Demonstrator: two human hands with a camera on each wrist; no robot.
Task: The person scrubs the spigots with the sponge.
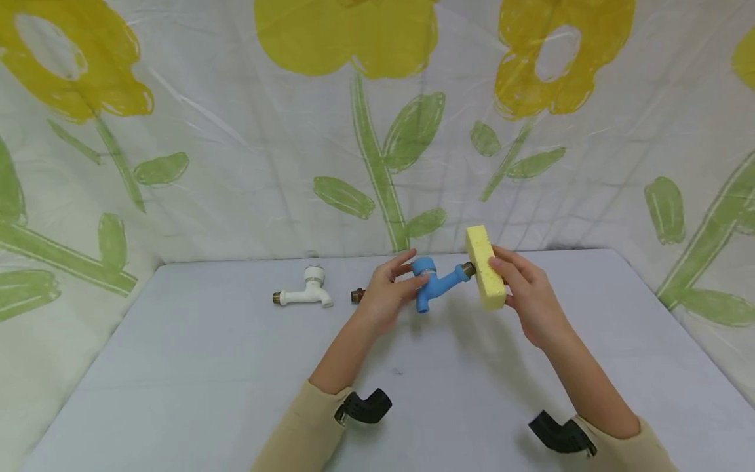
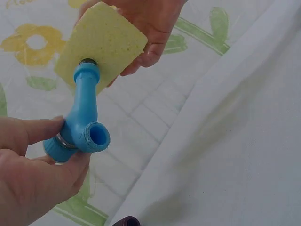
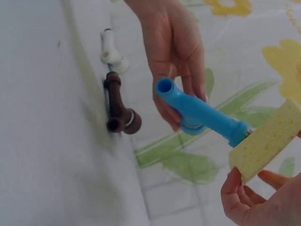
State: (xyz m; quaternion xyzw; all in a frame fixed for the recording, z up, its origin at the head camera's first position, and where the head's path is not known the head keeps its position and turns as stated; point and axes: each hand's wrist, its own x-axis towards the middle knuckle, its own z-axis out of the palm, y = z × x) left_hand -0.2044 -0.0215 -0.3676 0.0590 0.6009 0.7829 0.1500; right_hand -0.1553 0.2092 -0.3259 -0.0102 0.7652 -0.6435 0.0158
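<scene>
My left hand [image 1: 386,292] pinches a blue plastic tap [image 1: 439,283] by its round knob, above the table. The tap's brass threaded end [image 1: 468,269] points right and meets the broad face of a yellow sponge [image 1: 486,267]. Thumb and fingers of my right hand [image 1: 527,295] hold that sponge upright by its edges. In the left wrist view the tap's open spout [image 2: 99,135] faces the camera, while the threaded end is partly hidden against the sponge. A dark brown tap [image 3: 120,106] lies on the table, mostly hidden behind my left hand in the head view.
A white tap [image 1: 303,292] with a brass thread lies at the back left of the table [image 1: 206,367]. Behind the table hangs a white sheet [image 1: 236,164] painted with yellow flowers and green leaves. Black curved pieces [image 1: 368,406] sit at both sleeve cuffs.
</scene>
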